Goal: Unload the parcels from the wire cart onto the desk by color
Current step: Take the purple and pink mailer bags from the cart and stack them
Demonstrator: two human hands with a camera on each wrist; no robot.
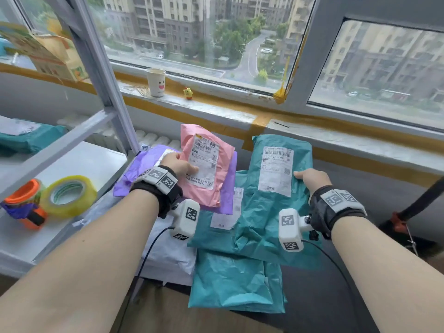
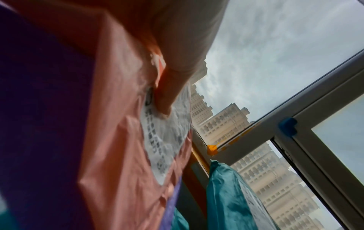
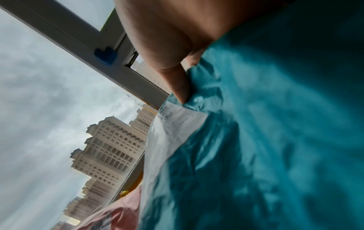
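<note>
My left hand (image 1: 179, 164) pinches a pink parcel (image 1: 217, 188) with a white label, thumb (image 2: 167, 99) on the label, lifting it over a purple parcel (image 1: 134, 176). The pink parcel (image 2: 122, 155) and the purple parcel (image 2: 39, 109) fill the left wrist view. My right hand (image 1: 310, 180) grips a teal parcel (image 1: 266, 212) by its right edge, thumb (image 3: 181, 87) on top of the teal parcel (image 3: 256, 140). Below lie more teal parcels (image 1: 235, 284) and a white parcel (image 1: 168, 255), piled together. The cart's wires are not visible.
A grey shelf rack (image 1: 101, 75) stands at the left, with tape rolls (image 1: 69, 195) on its white shelf (image 1: 96, 164) and another teal parcel (image 1: 31, 140) further back. A paper cup (image 1: 156, 82) and a yellow toy (image 1: 188, 93) stand on the windowsill (image 1: 216, 109).
</note>
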